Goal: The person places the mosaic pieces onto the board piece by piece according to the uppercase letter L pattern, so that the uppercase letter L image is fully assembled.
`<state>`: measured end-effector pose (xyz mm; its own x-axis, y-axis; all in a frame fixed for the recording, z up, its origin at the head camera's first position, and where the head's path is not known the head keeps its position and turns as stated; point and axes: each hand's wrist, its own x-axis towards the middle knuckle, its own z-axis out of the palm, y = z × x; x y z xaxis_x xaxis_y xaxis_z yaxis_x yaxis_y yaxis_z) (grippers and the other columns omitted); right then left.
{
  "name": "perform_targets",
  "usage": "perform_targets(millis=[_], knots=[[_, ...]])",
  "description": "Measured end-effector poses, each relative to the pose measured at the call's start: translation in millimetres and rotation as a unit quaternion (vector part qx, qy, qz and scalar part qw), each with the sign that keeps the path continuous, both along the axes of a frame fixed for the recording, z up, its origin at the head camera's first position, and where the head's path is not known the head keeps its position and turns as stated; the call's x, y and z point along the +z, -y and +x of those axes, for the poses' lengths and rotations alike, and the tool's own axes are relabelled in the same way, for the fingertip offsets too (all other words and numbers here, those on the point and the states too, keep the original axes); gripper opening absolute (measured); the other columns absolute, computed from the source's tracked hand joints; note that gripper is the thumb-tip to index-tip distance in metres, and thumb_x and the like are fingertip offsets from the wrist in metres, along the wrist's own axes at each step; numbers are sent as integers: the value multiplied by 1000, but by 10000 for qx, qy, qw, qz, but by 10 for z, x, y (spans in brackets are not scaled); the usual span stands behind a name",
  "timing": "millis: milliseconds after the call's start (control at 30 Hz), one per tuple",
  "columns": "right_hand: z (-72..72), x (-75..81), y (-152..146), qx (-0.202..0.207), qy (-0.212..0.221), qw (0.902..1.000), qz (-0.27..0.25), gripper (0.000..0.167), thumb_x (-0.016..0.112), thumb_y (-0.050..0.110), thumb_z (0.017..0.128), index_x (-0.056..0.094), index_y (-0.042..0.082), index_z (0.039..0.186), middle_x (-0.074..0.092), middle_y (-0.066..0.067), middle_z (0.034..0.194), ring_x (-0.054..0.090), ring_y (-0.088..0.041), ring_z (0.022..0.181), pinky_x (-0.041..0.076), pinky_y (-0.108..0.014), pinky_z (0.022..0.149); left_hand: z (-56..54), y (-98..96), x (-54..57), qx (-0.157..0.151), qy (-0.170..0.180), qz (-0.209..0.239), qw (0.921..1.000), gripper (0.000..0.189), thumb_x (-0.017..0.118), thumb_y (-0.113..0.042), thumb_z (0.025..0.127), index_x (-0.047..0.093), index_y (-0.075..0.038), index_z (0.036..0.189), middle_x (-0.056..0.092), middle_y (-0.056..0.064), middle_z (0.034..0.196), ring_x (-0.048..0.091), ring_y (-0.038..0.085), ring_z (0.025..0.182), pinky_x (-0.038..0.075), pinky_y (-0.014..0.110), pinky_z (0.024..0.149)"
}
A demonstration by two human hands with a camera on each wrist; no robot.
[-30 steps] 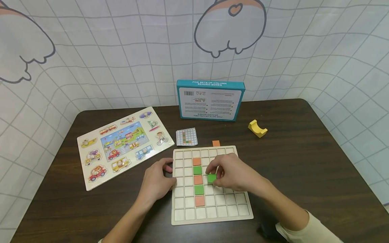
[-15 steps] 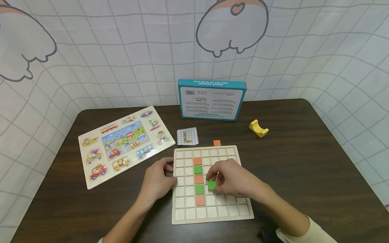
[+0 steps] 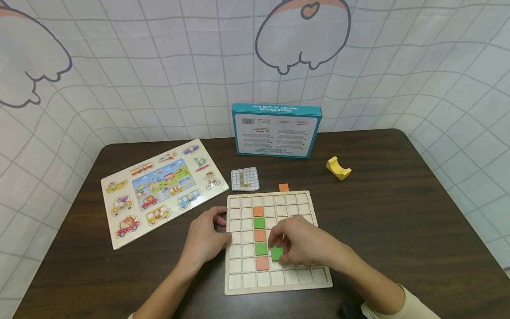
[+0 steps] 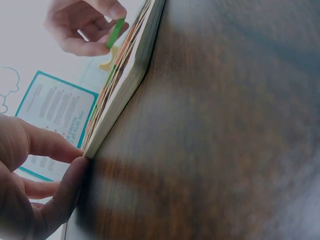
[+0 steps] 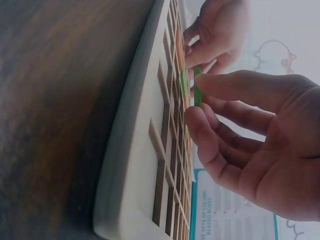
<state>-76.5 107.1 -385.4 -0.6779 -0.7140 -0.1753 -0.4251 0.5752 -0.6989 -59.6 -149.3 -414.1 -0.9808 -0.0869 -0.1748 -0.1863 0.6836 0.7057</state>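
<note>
A wooden grid board (image 3: 239,280) lies on the table with a column of orange and green square tiles set in its third column. My right hand (image 3: 304,241) pinches a green square tile (image 3: 276,253) between thumb and fingers, over the cells just right of that column. In the right wrist view this tile (image 5: 197,87) stands on edge between the fingertips, apart from the board. My left hand (image 3: 205,237) holds the board's left edge. The left wrist view shows the thumb and a finger (image 4: 52,145) meeting at that edge.
A small pattern card (image 3: 245,179) and an orange tile (image 3: 283,188) lie beyond the board. A vehicle peg puzzle (image 3: 115,237) is at left, a teal-edged box (image 3: 275,133) stands at the back, and a yellow curved block (image 3: 338,168) lies at right.
My right hand has moved toward the near side with the green tile, passing down alongside the tile column. The left hand has stayed at the board's edge.
</note>
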Motion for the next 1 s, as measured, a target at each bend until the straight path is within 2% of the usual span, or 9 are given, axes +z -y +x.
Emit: perform_targets(millis=[200,367,1000], knots=[[41,-25,9,91,20,9999,-65,26,83,-3,71,74,14,89,63,6,72,53,-1,66,50,-21,62,5,4,-5,13,3,-15,10000,64,73,-2,70,67,-9,134,69,3,99,60,18,82,47,28,66],[69,-42,24,85,138,9999,-56,26,83,-4,71,72,13,87,63,3,73,53,0,65,50,-21,63,4,5,2,35,12,12,10000,64,74,-2,71,67,-9,134,69,3,99,60,16,78,48,27,63],[80,-55,46,176,76,9997,126,28,87,-4,70,70,12,85,63,5,73,53,0,64,50,-20,62,-4,-4,-5,11,6,48,10000,63,74,-1,72,67,-8,134,69,4,99,59,14,73,48,27,61]])
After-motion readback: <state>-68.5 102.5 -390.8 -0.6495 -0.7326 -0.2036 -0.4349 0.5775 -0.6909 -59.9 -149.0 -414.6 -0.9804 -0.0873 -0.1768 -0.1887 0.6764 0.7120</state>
